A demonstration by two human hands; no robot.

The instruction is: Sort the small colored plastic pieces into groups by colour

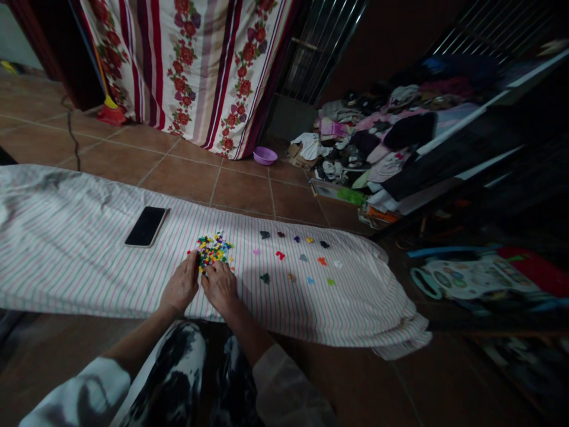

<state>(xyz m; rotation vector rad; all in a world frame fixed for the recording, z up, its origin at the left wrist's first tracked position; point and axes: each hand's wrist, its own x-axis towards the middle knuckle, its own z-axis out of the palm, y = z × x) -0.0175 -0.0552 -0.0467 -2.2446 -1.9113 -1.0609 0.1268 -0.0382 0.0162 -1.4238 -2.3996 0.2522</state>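
A mixed pile of tiny colourful plastic pieces (214, 244) lies on the striped cloth in front of me. My left hand (181, 286) rests at the pile's near left edge, fingers stretched out and side by side. At the near right edge is my right hand (221, 287), its fingers bent down into the pieces; whatever is between the fingertips is hidden. To the right, small single-colour clusters sit in rows, among them a red cluster (280, 255), an orange cluster (322, 261), a dark green cluster (265, 277) and a lime green cluster (331, 281).
A phone (146, 226) lies left of the pile on the striped cloth (80, 237). Beyond the covered surface are a purple basin (265, 156), a red broom (111, 111) and a floral curtain (182, 65). Heaped clothes (368, 130) fill the back right.
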